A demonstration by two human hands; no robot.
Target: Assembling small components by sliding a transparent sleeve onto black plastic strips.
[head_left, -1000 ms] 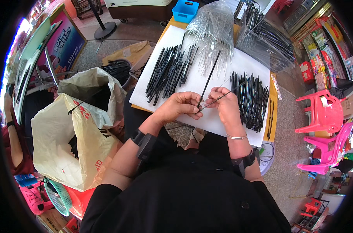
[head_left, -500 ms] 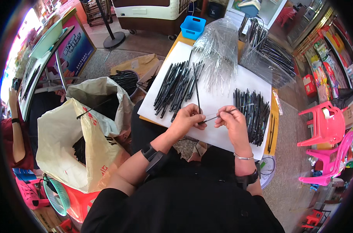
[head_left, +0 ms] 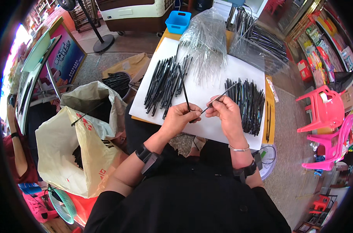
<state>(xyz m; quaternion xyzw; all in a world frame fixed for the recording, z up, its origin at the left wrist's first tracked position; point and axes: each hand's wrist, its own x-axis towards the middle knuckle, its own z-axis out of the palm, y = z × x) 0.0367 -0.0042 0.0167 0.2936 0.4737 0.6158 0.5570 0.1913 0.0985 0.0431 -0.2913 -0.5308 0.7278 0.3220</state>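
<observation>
My left hand (head_left: 179,119) is closed in a pinch on a slim black rod (head_left: 184,87), which slants up and away over the white board (head_left: 207,134). My right hand (head_left: 227,115) pinches a thinner, dark grey rod (head_left: 227,90); its lower tip reaches the left fingertips. Whether the two rods touch is hidden by the fingers. Beyond the left hand lies a loose bundle of black rods (head_left: 161,85). Another bundle of black rods (head_left: 248,106) lies just right of my right hand. Thin silvery wires (head_left: 203,68) spill from a clear plastic bag (head_left: 207,33) at the back.
A blue basket (head_left: 178,21) stands on the table's far left corner. More black rods in clear plastic (head_left: 258,54) lie at the far right. Large open sacks (head_left: 56,143) stand left. Pink chairs (head_left: 322,108) are on the right; another person's arm (head_left: 19,151) shows far left.
My right hand has turned its thin rod from nearly level to a steeper slant, its tip nearer the left fingers. The whole view has shifted slightly.
</observation>
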